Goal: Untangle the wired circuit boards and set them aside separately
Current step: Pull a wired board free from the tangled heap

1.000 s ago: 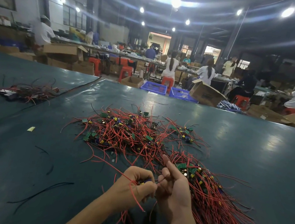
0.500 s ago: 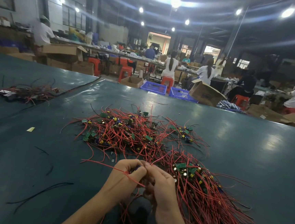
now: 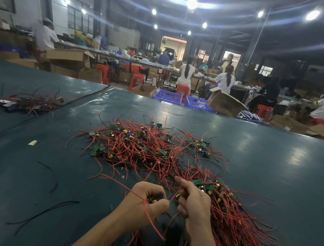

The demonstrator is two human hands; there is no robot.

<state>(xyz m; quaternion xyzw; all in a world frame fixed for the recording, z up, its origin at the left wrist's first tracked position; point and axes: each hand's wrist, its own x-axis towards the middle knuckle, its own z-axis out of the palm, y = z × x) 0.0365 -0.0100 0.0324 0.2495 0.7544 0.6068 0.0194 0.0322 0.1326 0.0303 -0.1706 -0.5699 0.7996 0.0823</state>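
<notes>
Lower centre: gripping a small circuit board with yellow and blue parts (image 3: pixel 155 199) in the left hand (image 3: pixel 144 201), pinching its limp red wire (image 3: pixel 172 197) with the right hand (image 3: pixel 194 204); light, snag-prone, probably best taken by the board.

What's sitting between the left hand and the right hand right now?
In the head view, thin red wires that both hands grip cross the narrow gap between left hand and right hand, over dark green table.

Dark green table (image 3: pixel 270 171) — tangled red-wired circuit boards (image 3: pixel 141 148).
</notes>
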